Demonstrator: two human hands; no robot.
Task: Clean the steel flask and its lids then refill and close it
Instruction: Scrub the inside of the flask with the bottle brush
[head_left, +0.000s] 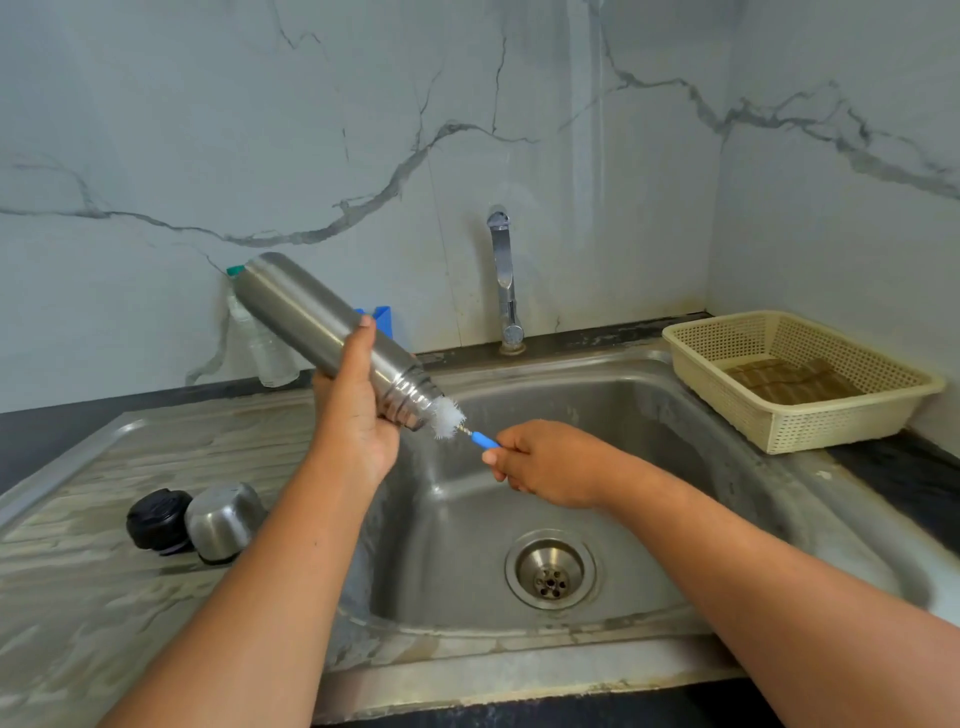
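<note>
My left hand (356, 410) grips the steel flask (306, 317) near its threaded neck and holds it tilted, mouth down and to the right, over the sink's left edge. A bottle brush (449, 417) with white bristles sticks partly into the flask's mouth. My right hand (545, 462) pinches the brush's blue handle over the basin. On the draining board at the left lie the black inner lid (156, 519) and the steel cup lid (223, 519), side by side and touching.
The steel sink (649, 441) has a drain (550, 571) at its middle and a tap (504, 280) behind, with no water running. A cream plastic basket (727, 338) stands at the right. A clear plastic bottle (265, 348) and a blue object (383, 318) stand against the wall behind the flask.
</note>
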